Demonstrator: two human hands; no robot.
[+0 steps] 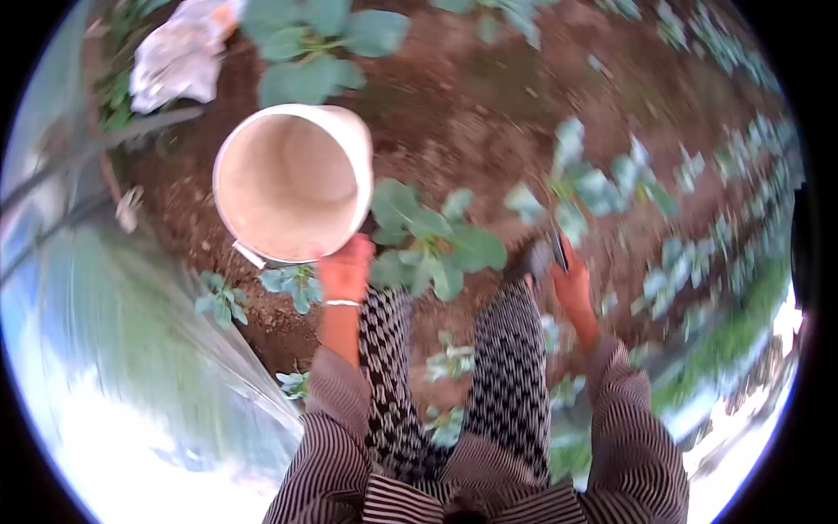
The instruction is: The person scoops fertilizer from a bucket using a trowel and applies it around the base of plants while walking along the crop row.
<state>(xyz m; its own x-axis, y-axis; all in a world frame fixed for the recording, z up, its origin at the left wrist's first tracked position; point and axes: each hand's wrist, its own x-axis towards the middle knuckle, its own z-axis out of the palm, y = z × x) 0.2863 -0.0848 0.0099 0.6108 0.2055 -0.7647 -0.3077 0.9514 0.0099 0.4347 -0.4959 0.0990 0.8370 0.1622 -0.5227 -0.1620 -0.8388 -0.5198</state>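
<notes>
A white bucket is tilted so that its open mouth faces me, and no contents show inside. With fingers closed at its lower rim, my left hand grips it. My right hand is wrapped around a slim, dark, knife-like tool, held upright beside my leg; its exact kind is hard to make out. A broad-leaved green plant grows between the two hands. Just above the tool stands another leafy plant, blurred by motion.
Several leafy plants grow in rows in the brown soil, including a large plant beyond the bucket. A crumpled white bag lies at upper left. Clear plastic sheeting runs along the left, with dark poles nearby.
</notes>
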